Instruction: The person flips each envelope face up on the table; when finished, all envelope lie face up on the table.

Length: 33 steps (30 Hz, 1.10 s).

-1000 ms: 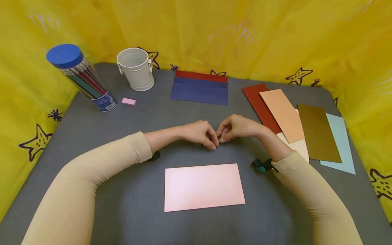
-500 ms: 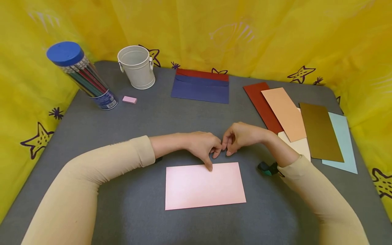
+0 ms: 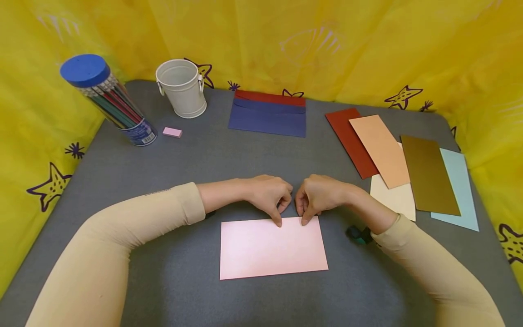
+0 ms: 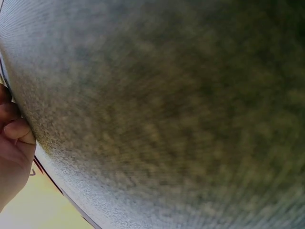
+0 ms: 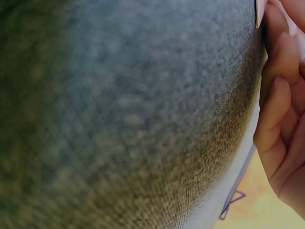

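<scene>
On the grey felt-covered bench point(image 3: 171, 272), directly in front of you, lies a pale pink rectangular paper sheet point(image 3: 273, 249), flat and with its long edges running left to right. Your left hand point(image 3: 269, 194) and your right hand point(image 3: 318, 195) sit side by side just behind its far edge, knuckles nearly meeting; both have their fingers curled under, and one fingertip of each presses down on that far edge of the sheet, near its middle. Neither hand grips or lifts the paper. Your wrist views show little beyond blurred grey felt and curled fingers point(image 5: 281, 109). Off to your right, a fan of coloured card strips point(image 3: 384, 150) in dark red, peach, cream, olive-brown and light blue lies overlapping on the bench. At the far side rests a navy envelope with a red flap point(image 3: 267, 119). Toward the far left stand a small white metal bucket point(image 3: 181, 88), a clear tube of pencils with a blue lid point(image 3: 110, 102) leaning over, and a small pink eraser point(image 3: 172, 132) between them.
</scene>
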Each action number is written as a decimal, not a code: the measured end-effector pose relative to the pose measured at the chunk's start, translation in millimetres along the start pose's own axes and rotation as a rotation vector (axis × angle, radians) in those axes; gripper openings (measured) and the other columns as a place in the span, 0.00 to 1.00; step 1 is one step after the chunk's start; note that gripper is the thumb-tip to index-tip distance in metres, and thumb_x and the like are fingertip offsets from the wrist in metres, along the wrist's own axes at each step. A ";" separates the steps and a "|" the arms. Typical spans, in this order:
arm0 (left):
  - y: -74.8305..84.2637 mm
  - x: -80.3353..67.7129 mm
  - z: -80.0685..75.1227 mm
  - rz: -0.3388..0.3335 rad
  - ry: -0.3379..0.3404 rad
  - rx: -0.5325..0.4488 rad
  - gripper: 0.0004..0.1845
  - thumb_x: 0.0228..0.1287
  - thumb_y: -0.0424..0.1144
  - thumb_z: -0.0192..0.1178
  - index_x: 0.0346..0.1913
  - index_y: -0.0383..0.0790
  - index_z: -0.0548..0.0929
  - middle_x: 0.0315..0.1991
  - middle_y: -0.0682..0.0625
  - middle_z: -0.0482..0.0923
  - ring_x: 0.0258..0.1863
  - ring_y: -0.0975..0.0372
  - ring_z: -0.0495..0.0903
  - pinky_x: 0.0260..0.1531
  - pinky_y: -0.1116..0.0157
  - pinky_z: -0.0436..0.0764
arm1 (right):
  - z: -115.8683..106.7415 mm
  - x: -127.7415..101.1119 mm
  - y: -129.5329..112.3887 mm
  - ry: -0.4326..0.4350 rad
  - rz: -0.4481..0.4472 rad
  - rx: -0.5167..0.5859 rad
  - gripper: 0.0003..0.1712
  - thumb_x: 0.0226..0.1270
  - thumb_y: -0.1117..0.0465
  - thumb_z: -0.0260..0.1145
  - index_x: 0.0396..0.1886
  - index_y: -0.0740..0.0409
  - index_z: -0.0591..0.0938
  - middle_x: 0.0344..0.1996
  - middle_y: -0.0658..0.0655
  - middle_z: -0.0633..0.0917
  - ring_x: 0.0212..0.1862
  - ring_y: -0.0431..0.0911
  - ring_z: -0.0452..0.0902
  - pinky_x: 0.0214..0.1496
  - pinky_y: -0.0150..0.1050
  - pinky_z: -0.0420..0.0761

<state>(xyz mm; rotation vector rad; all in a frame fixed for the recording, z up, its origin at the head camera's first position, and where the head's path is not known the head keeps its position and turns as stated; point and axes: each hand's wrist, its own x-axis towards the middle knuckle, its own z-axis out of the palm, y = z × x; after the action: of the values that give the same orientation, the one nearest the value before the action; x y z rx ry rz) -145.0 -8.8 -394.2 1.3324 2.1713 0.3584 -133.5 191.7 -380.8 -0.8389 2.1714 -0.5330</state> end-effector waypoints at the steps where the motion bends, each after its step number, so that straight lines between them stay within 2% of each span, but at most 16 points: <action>1: -0.3 -0.2 -0.1 -0.006 0.000 0.002 0.19 0.44 0.56 0.77 0.17 0.56 0.76 0.29 0.59 0.72 0.28 0.67 0.73 0.24 0.71 0.69 | 0.2 -0.2 -2.1 0.010 0.000 -0.037 0.11 0.42 0.53 0.82 0.20 0.40 0.85 0.14 0.41 0.82 0.18 0.36 0.76 0.21 0.32 0.74; 9: -0.5 -0.6 0.3 -0.031 -0.005 0.004 0.20 0.45 0.58 0.77 0.15 0.56 0.75 0.29 0.60 0.72 0.28 0.67 0.74 0.25 0.71 0.70 | 5.8 -4.6 -13.2 0.067 -0.042 -0.305 0.14 0.41 0.47 0.81 0.19 0.37 0.81 0.15 0.37 0.77 0.20 0.34 0.69 0.23 0.31 0.67; 14: -1.5 -1.4 0.6 -0.034 -0.008 -0.001 0.20 0.45 0.58 0.77 0.15 0.56 0.76 0.29 0.60 0.72 0.27 0.68 0.73 0.25 0.71 0.70 | 8.1 -5.1 -14.8 0.088 -0.067 -0.360 0.15 0.41 0.46 0.81 0.19 0.37 0.81 0.14 0.37 0.76 0.19 0.34 0.68 0.22 0.31 0.65; 24: -2.5 -2.5 -0.2 -0.035 -0.001 -0.020 0.18 0.46 0.57 0.76 0.18 0.56 0.77 0.29 0.61 0.73 0.27 0.69 0.73 0.26 0.71 0.70 | 6.6 -3.4 -13.1 0.063 -0.085 -0.297 0.15 0.41 0.51 0.82 0.19 0.40 0.80 0.15 0.38 0.77 0.20 0.34 0.69 0.24 0.30 0.67; 29: -5.1 -4.2 -0.7 -0.012 0.006 -0.065 0.14 0.49 0.54 0.76 0.22 0.55 0.80 0.28 0.60 0.73 0.27 0.70 0.73 0.26 0.73 0.69 | 2.8 -3.8 -8.4 0.033 -0.089 -0.155 0.13 0.44 0.54 0.81 0.20 0.43 0.81 0.16 0.40 0.78 0.21 0.34 0.70 0.23 0.29 0.68; 33: -9.2 -8.0 -2.7 0.019 0.005 -0.153 0.09 0.52 0.48 0.74 0.25 0.52 0.84 0.28 0.59 0.76 0.28 0.71 0.73 0.27 0.76 0.69 | -2.8 -4.3 -1.5 0.014 -0.107 -0.005 0.10 0.50 0.59 0.79 0.24 0.48 0.82 0.17 0.44 0.81 0.20 0.34 0.72 0.22 0.28 0.72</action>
<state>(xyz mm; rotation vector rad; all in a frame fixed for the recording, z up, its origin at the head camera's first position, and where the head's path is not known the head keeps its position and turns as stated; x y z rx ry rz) -150.5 -20.1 -394.0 1.2691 2.0906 0.5248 -132.7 194.0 -375.9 -0.9615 2.1499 -0.5880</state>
